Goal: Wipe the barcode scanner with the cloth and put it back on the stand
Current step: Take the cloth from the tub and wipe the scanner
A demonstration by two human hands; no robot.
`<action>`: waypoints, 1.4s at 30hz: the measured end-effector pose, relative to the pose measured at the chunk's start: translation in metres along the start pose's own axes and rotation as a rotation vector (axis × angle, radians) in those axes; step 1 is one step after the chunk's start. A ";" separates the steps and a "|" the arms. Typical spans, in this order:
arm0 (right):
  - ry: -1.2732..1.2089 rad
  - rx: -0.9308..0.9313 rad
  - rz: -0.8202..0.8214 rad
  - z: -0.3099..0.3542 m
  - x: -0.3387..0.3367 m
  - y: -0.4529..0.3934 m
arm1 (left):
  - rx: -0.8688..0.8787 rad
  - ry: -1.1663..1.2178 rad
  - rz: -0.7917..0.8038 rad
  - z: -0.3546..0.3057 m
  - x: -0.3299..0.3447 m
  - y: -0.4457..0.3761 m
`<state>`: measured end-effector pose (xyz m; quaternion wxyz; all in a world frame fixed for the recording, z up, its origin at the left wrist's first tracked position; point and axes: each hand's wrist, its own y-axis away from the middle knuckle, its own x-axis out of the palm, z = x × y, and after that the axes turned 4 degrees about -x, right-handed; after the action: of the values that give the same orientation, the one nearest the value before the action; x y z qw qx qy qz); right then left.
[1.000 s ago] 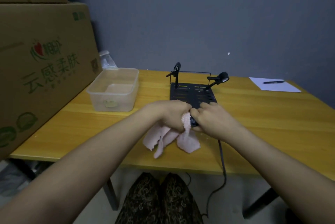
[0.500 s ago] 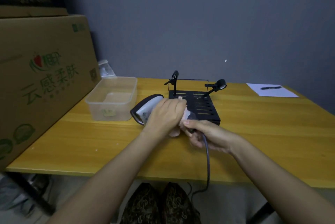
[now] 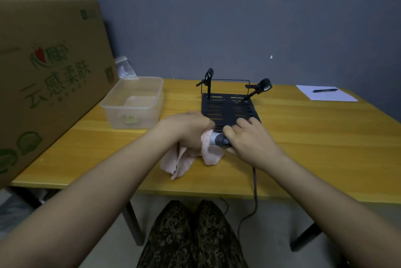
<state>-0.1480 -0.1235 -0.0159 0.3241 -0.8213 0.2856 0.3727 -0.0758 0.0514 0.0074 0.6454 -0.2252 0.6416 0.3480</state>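
You are in the wiping stage, by the look of it: the grey-and-black corded barcode scanner (image 3: 218, 140) is off its perch and held low over the yellow wooden surface (image 3: 314, 137), just in front of the near edge of the black slotted metal stand (image 3: 227, 108), so the return to the stand is not yet done. How clean the scanner is you cannot judge from here, since only a short stretch of its body shows between your hands. Your left hand (image 3: 188, 129) is curled closed around the pale pink fleecy cloth (image 3: 188, 157), pressing a fold of it against the scanner's nearer end while the loose tails drape down onto the surface in front of the stand. Your right hand (image 3: 249, 139) has its grip wrapped over the scanner's other end, knuckles up, fingers reaching toward the stand's front edge, with the dark cable (image 3: 254, 185) trailing from under the wrist off the near edge of the surface. Both forearms reach forward and converge just short of the stand. The stand's two upright black holders are bare, so what remains is to finish wiping, then lift the scanner onto them.
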 end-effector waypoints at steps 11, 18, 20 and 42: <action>-0.968 0.383 0.213 0.000 -0.012 -0.004 | 0.076 -0.287 -0.552 -0.028 0.005 0.005; -1.582 0.530 0.168 0.004 -0.009 -0.009 | -0.064 -0.315 -0.998 -0.021 0.021 -0.006; -1.711 0.582 0.131 0.007 -0.007 -0.010 | -0.085 -0.303 -1.015 -0.021 0.028 -0.009; -0.611 0.496 -0.162 0.026 0.005 0.006 | -0.435 1.444 -0.282 -0.016 0.012 0.046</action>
<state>-0.1602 -0.1093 -0.0353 0.6109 -0.5892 0.1917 0.4928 -0.1213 0.0723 0.0017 0.0458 -0.5981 0.7864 0.1476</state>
